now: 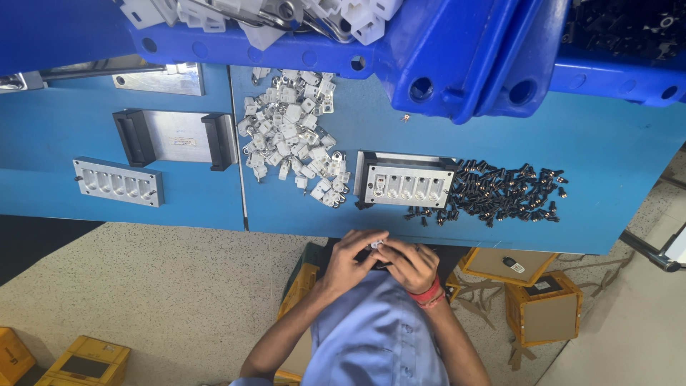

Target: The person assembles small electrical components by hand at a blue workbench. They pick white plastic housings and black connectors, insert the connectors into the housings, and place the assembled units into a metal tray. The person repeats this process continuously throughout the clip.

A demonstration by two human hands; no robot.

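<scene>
My left hand [348,259] and my right hand [413,264] meet just below the near edge of the blue table [614,164], close to my blue shirt. Together they pinch a small white part [377,245] between the fingertips. A red band circles my right wrist. Straight beyond the hands lies a metal fixture block [406,187] with a row of several round sockets. A pile of white plastic parts [289,136] lies to its left, and a pile of small black parts [500,193] to its right.
A second socketed metal block [118,182] and a metal plate with black end handles [175,137] sit on the table's left half. Blue crates [443,57] holding parts line the far edge. Cardboard boxes [547,307] and yellow boxes [86,361] stand on the speckled floor.
</scene>
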